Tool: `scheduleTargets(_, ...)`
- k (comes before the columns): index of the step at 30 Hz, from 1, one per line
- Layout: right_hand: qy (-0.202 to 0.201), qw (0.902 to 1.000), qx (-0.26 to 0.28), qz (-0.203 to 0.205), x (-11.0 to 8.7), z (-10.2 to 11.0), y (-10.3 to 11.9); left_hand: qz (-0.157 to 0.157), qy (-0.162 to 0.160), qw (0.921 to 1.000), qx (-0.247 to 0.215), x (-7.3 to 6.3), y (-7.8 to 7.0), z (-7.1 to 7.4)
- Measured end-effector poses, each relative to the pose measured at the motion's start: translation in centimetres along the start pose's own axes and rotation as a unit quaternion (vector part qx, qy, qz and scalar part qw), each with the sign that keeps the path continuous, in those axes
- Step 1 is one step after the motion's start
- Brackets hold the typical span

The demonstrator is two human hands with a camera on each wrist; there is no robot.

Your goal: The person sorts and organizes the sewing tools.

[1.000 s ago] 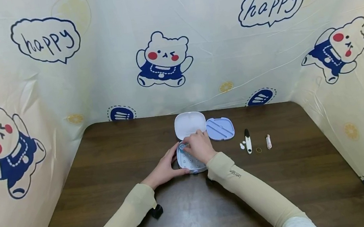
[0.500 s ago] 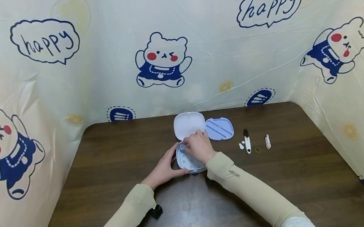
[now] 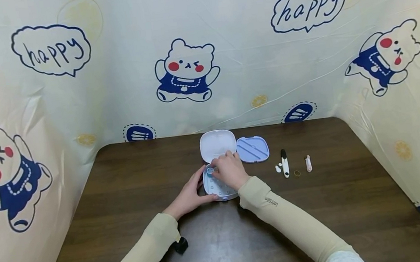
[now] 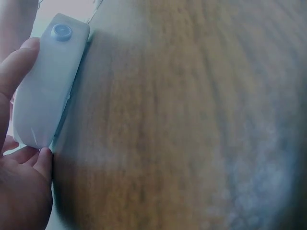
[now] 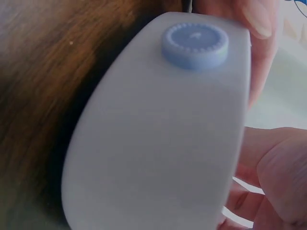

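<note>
In the head view a small pale lavender case [image 3: 217, 189] lies on the table with its white lid [image 3: 217, 145] raised at the back. My left hand [image 3: 192, 197] grips the case's left side, thumb at the front and fingers at the back corner. Over the case, my right hand [image 3: 231, 170] has curled fingers and appears to pinch a small blue round piece [image 3: 210, 171] in the far left corner. The hand hides much of the case's right half. A round blue button [image 5: 195, 45] on the case's front shows in the right wrist view.
A lavender panel [image 3: 252, 149] with diagonal bars lies right of the lid. Farther right are a slim white tool with a black end [image 3: 285, 163], small white pieces [image 3: 278, 168], a thin gold-coloured ring [image 3: 297, 173] and a small pinkish-white clip-like object [image 3: 308, 163].
The whole head view shifts slightly. Both hands keep their places on and over the case, and the blue round piece stays in the far left corner.
</note>
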State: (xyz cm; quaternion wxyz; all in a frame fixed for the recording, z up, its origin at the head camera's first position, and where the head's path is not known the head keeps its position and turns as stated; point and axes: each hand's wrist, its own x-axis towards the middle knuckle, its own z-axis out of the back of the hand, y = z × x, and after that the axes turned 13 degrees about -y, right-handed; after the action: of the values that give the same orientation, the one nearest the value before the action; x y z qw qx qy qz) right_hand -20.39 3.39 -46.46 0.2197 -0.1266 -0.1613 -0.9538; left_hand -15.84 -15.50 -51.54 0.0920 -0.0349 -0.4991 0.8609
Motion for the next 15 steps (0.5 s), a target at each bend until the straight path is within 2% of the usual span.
scheduleTargets(15,-0.009,0.9998,0.019,0.001,-1.8,2.3,-1.5,0.003,-0.003,1.0,-0.004,0.1,0.0,0.1)
